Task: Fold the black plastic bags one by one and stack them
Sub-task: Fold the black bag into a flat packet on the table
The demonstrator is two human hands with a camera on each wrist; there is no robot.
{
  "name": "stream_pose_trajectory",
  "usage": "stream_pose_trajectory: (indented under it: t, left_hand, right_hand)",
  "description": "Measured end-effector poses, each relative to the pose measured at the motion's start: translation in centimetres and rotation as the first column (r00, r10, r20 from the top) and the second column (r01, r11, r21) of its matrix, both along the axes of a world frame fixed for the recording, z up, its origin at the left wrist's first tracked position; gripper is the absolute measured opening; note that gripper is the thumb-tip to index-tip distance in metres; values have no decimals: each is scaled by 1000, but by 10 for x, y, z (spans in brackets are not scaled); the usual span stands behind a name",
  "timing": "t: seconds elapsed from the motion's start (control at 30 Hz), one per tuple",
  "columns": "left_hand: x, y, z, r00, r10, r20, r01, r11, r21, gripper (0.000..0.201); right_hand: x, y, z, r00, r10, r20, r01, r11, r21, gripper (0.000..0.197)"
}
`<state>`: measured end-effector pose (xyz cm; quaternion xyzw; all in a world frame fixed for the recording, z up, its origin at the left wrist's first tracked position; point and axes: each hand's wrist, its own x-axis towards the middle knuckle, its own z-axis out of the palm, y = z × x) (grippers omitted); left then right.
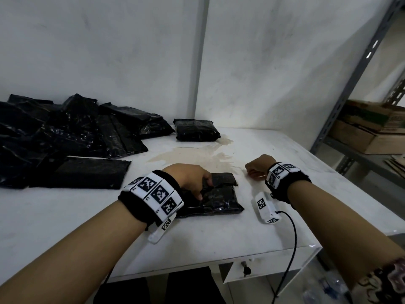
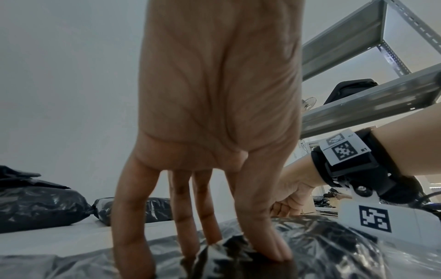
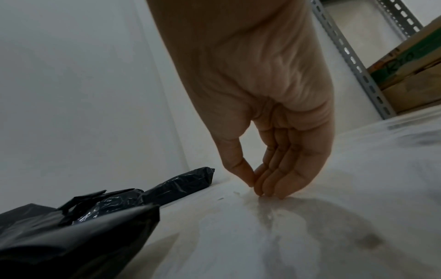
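Black plastic bags on the white table

One folded black bag [image 1: 215, 197] lies flat at the near middle, its far flap [image 1: 225, 179] doubled over. A second folded bag [image 1: 196, 129] lies alone by the wall. A loose pile of unfolded bags [image 1: 65, 137] covers the left side.

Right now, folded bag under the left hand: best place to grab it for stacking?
Probably the right edge of the folded bag, pinched from the right by the right hand, which is free. The left hand pins its left part, and the bag lies flat.
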<state>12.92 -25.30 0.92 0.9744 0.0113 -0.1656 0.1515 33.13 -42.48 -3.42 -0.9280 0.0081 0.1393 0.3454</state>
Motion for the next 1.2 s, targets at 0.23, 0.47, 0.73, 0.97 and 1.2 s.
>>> stream_pose_trajectory:
  t: [0.23,0.47,0.73,0.97,1.2]
  left_hand:
    - [-3,-1,0,1000,-1,-1,1,999,36,56]
    - [-1,-2,1,1000,-5,1,5,999,40,55]
    - [0,-2,2,1000,-10,1,10,999,44,55]
    - [0,-1,0,1000,-3,8,3,999,38,54]
    - [0,-1,-2,1000,-4,10,4,999,38,54]
  right_hand:
    - [-10,-7,5,999,14,35,-16,998,56,18]
    - [-11,0,12,950,263,169,-213,940,-266,14]
    - [0,-9,21,892,422,164,-324,848,-418,18]
    - [-5,-17,20,666,708,233,-455,634,-625,5]
    - [-12,-29,21,559,813,162,-438,455,-775,30]
